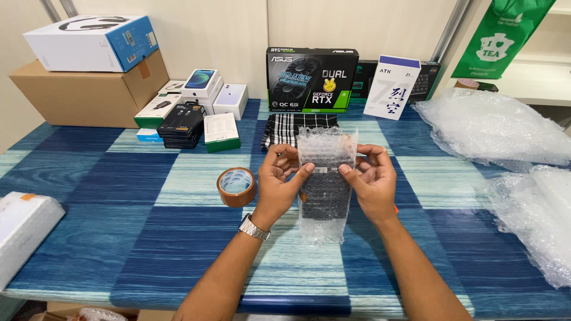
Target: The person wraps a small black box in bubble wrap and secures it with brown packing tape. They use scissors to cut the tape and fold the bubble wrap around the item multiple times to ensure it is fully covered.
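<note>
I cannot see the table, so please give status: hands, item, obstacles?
Both hands, left hand and right hand, grip bubble-wrapped dark item upright above table. Tape roll beside left hand, apart.

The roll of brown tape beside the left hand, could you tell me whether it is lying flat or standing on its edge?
Standing on edge: the brown tape roll shows its round open core facing the camera, resting on the blue checked table.

My pouch [325, 178] is clear, bumpy bubble plastic; my watch [254, 227] band is shiny metal; the tape [237, 186] is glossy brown; the table [137, 238] looks like smooth printed wood grain.
</note>
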